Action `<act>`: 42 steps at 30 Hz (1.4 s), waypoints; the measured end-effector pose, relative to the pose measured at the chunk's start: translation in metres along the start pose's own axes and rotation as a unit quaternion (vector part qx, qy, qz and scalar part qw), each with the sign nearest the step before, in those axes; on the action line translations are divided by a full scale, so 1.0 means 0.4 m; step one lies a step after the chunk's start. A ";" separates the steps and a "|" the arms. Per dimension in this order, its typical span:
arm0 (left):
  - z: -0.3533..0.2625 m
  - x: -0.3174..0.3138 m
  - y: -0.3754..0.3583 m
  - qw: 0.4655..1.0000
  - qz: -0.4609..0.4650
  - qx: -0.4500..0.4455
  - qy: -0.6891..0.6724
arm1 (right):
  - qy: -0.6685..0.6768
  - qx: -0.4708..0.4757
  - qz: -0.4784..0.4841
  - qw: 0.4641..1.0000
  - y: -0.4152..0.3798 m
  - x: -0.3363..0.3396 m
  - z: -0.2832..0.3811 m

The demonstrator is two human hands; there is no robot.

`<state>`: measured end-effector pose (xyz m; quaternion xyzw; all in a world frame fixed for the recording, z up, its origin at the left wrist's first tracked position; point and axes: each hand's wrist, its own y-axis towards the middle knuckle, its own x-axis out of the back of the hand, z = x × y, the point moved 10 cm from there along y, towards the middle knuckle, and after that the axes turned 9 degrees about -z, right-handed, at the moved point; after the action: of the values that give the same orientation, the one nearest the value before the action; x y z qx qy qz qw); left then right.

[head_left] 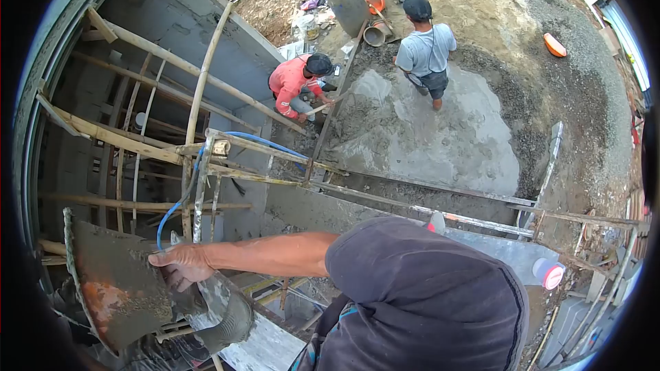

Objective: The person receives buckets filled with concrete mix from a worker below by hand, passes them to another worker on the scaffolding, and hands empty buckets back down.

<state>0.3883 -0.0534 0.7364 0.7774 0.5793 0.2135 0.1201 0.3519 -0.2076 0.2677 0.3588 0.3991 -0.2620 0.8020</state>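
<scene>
My right hand (184, 266) reaches far to the left, its fingers curled at the narrow end of a mortar-coated bucket (120, 287). Orange shows through the grey on the bucket's side, and its wide rim faces left. Just below my hand is a grey, mortar-smeared object (230, 319) with a ribbed end, resting by a pale splattered board (268, 347). My dark sleeve covers the lower middle. My left hand is not visible.
Bamboo scaffold poles (158, 148) and a blue hose (165, 223) cross the left. Below, a person in red (292, 86) holds a tool handle; another in grey (426, 51) stands in wet mortar (454, 137). A pink-lidded container (548, 273) sits right.
</scene>
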 end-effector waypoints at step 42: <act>1.720 -0.728 -1.685 0.622 0.008 0.758 0.197 | -0.196 0.012 -0.863 0.465 -2.107 0.718 -0.324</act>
<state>0.0707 -0.0865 -0.2178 0.5367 0.5398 -0.1520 -0.6305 -0.1462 -0.6543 -0.3341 -0.2191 0.3348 -0.8895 0.2205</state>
